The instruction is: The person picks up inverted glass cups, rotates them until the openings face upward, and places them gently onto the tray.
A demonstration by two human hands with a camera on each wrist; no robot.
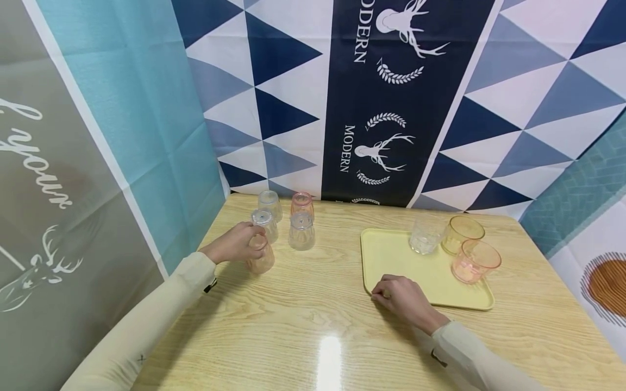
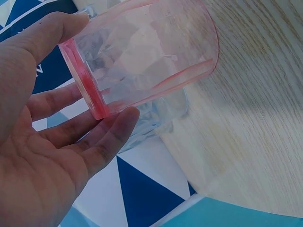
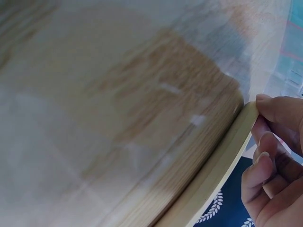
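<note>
My left hand (image 1: 238,243) grips the base of an upside-down clear pink glass (image 1: 261,262) at the left of the table. In the left wrist view, the thumb and fingers (image 2: 106,146) lie around the thick pink base (image 2: 85,78), and the glass's mouth faces the tabletop. My right hand (image 1: 405,303) is at the near left corner of a pale yellow tray (image 1: 386,258). The right wrist view has the thumb and curled fingers (image 3: 281,111) pinching the tray's rim (image 3: 227,156).
Beyond the pink glass stand two upturned clear glasses (image 1: 301,233), (image 1: 264,221) with another clear glass (image 1: 270,202) and a reddish glass (image 1: 302,203) behind. The tray carries a clear glass (image 1: 424,237), a yellow glass (image 1: 461,234) and a pink glass (image 1: 473,263). Patterned cloth (image 1: 288,108) rises behind the table.
</note>
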